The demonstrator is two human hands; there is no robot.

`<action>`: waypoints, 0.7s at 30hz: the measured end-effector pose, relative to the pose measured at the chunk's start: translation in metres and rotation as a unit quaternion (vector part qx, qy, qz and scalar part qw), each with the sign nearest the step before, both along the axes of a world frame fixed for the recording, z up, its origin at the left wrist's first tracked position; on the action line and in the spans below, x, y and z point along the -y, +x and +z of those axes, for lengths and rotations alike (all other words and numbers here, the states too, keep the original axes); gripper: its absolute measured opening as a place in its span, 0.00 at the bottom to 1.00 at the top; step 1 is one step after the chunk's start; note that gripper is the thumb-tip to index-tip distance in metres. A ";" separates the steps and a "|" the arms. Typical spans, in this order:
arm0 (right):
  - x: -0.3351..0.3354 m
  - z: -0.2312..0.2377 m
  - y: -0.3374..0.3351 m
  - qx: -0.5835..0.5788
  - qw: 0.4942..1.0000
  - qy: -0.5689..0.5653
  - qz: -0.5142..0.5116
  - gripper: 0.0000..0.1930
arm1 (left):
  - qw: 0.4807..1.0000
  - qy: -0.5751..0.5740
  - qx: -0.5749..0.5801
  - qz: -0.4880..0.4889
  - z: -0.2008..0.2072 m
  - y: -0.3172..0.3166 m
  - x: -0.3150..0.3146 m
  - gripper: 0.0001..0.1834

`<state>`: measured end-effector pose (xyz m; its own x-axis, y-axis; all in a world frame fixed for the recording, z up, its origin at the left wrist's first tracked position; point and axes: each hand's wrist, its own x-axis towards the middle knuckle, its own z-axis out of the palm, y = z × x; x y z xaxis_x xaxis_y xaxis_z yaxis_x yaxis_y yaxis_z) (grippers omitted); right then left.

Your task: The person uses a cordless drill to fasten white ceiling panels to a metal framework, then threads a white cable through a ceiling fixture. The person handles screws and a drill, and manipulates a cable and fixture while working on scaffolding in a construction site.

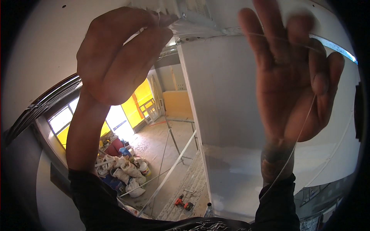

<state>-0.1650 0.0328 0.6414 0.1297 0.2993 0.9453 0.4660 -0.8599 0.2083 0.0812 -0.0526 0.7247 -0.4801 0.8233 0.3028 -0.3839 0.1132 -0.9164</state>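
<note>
Up at the ceiling, my left hand (pixel 119 54) is closed, its fingertips pinching a thin pale string beside a metal bracket (pixel 192 11). The fingertips partly hide the pinched spot. My right hand (pixel 289 77) is raised to the right, palm toward me, some fingertips smeared by motion. Several of its fingers are stretched up while one curls in over the string (pixel 306 115). From that curled finger the string hangs down past my wrist, and a faint stretch of it crosses behind or between the upper fingers.
A grey wall panel (pixel 231 96) stands ahead, its edge near the ceiling. Below lie a plank platform (pixel 192 181) with a red cordless drill (pixel 184 203), metal scaffold bars (pixel 169 169), and heaped sacks (pixel 129 171) with a white bucket (pixel 144 168). Yellow sheeting (pixel 135 107) covers far windows.
</note>
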 end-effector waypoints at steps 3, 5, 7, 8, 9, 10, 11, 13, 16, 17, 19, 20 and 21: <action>-0.016 0.008 0.007 -0.117 0.983 0.112 0.086 0.23 | 1.000 -0.008 0.004 -0.005 0.002 0.001 0.002 0.19; -0.018 0.013 0.010 -0.115 0.985 0.116 0.046 0.24 | 1.000 -0.010 -0.010 0.007 0.000 0.002 0.004 0.18; -0.026 0.011 0.019 -0.061 0.986 0.153 0.027 0.24 | 0.998 -0.011 -0.044 0.044 -0.001 0.004 -0.002 0.18; -0.024 0.010 0.017 -0.055 0.984 0.166 0.030 0.23 | 0.998 -0.009 -0.038 0.044 -0.001 0.005 -0.003 0.19; -0.026 0.011 0.016 -0.053 0.984 0.170 0.009 0.22 | 0.999 -0.006 -0.030 0.044 0.000 0.007 -0.003 0.19; -0.028 0.011 0.014 -0.051 0.983 0.173 -0.012 0.22 | 0.999 -0.004 -0.023 0.044 0.001 0.008 -0.003 0.19; -0.031 0.011 0.011 -0.049 0.983 0.176 -0.033 0.21 | 0.999 -0.011 -0.020 0.037 0.003 0.008 -0.002 0.18; -0.035 0.014 0.012 -0.040 0.981 0.178 -0.061 0.21 | 0.999 -0.023 -0.014 0.023 0.006 0.008 0.002 0.18; -0.035 0.014 0.005 -0.061 0.984 0.145 -0.082 0.21 | 0.999 -0.011 0.044 -0.008 0.009 0.004 0.005 0.18; -0.034 0.015 0.003 -0.076 0.985 0.134 -0.081 0.22 | 0.999 -0.006 0.032 -0.002 0.007 0.004 0.004 0.18; -0.035 0.021 0.000 -0.096 0.986 0.117 -0.076 0.23 | 1.000 0.001 0.011 0.004 0.003 0.004 -0.001 0.18; -0.037 0.023 0.000 -0.099 0.986 0.107 -0.080 0.23 | 1.000 0.014 0.009 0.014 0.002 0.005 -0.005 0.18; -0.039 0.024 -0.001 -0.086 0.987 0.092 -0.095 0.24 | 0.999 0.028 0.008 0.027 -0.001 0.005 -0.008 0.18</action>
